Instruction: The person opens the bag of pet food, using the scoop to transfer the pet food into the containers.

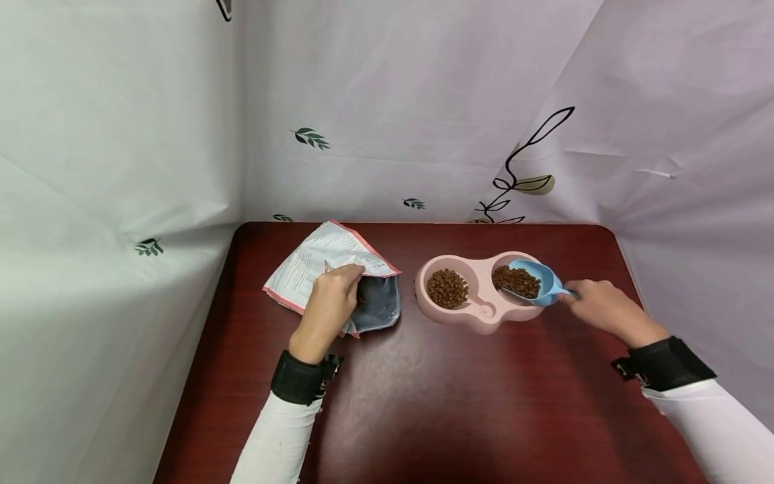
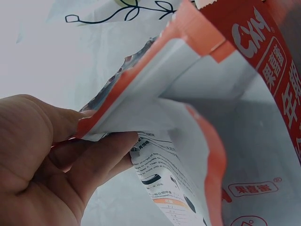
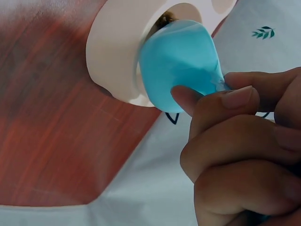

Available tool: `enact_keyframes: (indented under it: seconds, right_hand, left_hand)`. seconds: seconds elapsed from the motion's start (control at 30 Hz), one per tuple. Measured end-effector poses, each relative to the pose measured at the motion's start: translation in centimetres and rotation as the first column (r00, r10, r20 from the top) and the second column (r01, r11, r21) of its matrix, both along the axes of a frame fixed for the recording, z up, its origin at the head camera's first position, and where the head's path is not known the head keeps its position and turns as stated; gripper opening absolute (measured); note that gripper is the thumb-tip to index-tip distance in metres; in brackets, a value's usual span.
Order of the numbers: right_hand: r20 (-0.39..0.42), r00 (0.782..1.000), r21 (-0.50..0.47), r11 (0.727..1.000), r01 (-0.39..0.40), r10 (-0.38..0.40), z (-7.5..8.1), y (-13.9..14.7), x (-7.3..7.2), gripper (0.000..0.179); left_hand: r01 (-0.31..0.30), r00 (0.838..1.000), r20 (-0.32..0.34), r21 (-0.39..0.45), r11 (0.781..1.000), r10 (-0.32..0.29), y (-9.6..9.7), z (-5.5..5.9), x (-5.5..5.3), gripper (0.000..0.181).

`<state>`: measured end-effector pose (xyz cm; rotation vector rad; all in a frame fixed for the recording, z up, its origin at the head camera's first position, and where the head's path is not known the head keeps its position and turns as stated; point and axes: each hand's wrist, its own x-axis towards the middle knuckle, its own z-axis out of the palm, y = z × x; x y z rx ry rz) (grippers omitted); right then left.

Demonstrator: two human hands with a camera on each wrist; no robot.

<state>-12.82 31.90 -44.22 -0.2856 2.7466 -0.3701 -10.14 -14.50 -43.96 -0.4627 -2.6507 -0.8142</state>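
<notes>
My left hand (image 1: 330,306) pinches the edge of an opened pet food bag (image 1: 317,259), white with red trim, lying on the table. In the left wrist view the bag's rim (image 2: 131,70) is caught between thumb and fingers, and its mouth gapes. My right hand (image 1: 611,310) grips the handle of a blue scoop (image 1: 547,282), whose bowl is tilted into the right side of a pink double pet bowl (image 1: 482,275). Brown kibble (image 1: 517,281) lies in and around the scoop there. More kibble (image 1: 447,289) sits in the left side. From the right wrist, the scoop's back (image 3: 181,63) hides most of that bowl.
A dark red table (image 1: 435,396) holds everything, with its back edge against a white patterned curtain (image 1: 375,101). Similar white sheeting (image 1: 109,269) hangs at the left and right sides. The bag stands left of the pink bowl, a narrow gap between them.
</notes>
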Motion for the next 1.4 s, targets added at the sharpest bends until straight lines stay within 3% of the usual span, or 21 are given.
enact_keyframes:
  seconds: [0.23, 0.4, 0.53, 0.6, 0.67, 0.8, 0.83, 0.87, 0.9, 0.93, 1.07, 1.17, 1.3, 1.4]
  right_hand:
    - [-0.01, 1.0, 0.078, 0.997, -0.012, 0.012, 1.0, -0.4, 0.1, 0.033]
    - [-0.12, 0.991, 0.161, 0.986, -0.047, 0.067, 1.3, -0.9, 0.7, 0.026]
    - [-0.227, 0.967, 0.214, 0.974, -0.068, 0.117, 1.3, -1.1, 1.3, 0.024]
    - [-0.317, 0.939, 0.224, 0.973, -0.063, 0.133, 1.2, -1.1, 1.6, 0.02]
    - [-0.429, 0.89, 0.221, 0.973, -0.061, 0.153, 1.0, -1.1, 1.8, 0.016]
    - [-0.63, 0.754, 0.211, 0.975, -0.066, 0.187, 0.8, -1.2, 2.1, 0.026]
    - [-0.651, 0.734, 0.209, 0.976, -0.068, 0.191, 0.9, -1.1, 2.1, 0.026]
    - [-0.659, 0.728, 0.207, 0.976, -0.065, 0.188, 0.9, -1.1, 2.1, 0.026]
    - [-0.658, 0.731, 0.198, 0.978, -0.061, 0.179, 1.0, -1.0, 2.2, 0.026]
    - [-0.644, 0.747, 0.189, 0.981, -0.052, 0.164, 1.2, -0.9, 2.2, 0.025]
    - [-0.54, 0.838, 0.121, 0.993, -0.011, 0.075, 1.6, 0.0, 2.2, 0.023]
    - [-0.468, 0.884, 0.048, 0.999, 0.016, 0.008, 1.4, 0.7, 2.2, 0.022]
    - [-0.396, 0.913, -0.088, 0.994, 0.071, -0.1, 0.6, 1.3, 2.4, 0.032]
    - [-0.354, 0.911, -0.181, 0.971, 0.154, -0.211, -0.3, 1.5, 2.7, 0.04]
  left_hand:
    - [0.0, 1.0, -0.004, 0.0, 1.0, 0.0, 0.0, -0.1, 0.0, 0.019]
    - [-0.001, 1.0, -0.005, -0.001, 1.0, 0.001, 0.0, 0.0, 0.1, 0.019]
    - [-0.001, 1.0, -0.005, 0.001, 1.0, 0.001, 0.0, 0.1, 0.0, 0.019]
    - [-0.003, 1.0, 0.0, -0.001, 1.0, 0.003, 0.1, 0.1, 0.0, 0.019]
    - [-0.005, 1.0, 0.001, -0.001, 1.0, 0.005, 0.1, 0.1, 0.0, 0.019]
    - [-0.003, 1.0, -0.006, 0.001, 1.0, 0.003, 0.0, 0.1, 0.0, 0.018]
    - [-0.003, 1.0, -0.009, 0.0, 1.0, 0.003, 0.0, 0.1, 0.0, 0.018]
    - [-0.002, 1.0, -0.012, -0.001, 1.0, 0.002, 0.0, 0.1, 0.0, 0.018]
    - [-0.001, 1.0, -0.014, -0.001, 1.0, 0.001, 0.0, 0.1, 0.0, 0.018]
    - [0.0, 1.0, -0.016, -0.003, 1.0, 0.0, 0.1, 0.1, 0.0, 0.018]
    - [0.001, 1.0, -0.014, -0.01, 1.0, -0.001, 0.1, 0.1, 0.0, 0.019]
    - [0.0, 1.0, -0.01, -0.013, 1.0, -0.001, 0.1, 0.1, 0.0, 0.019]
    - [0.002, 1.0, -0.008, -0.009, 1.0, -0.002, 0.0, 0.1, 0.0, 0.019]
    - [0.002, 1.0, -0.009, -0.009, 1.0, -0.002, 0.0, 0.0, 0.0, 0.019]
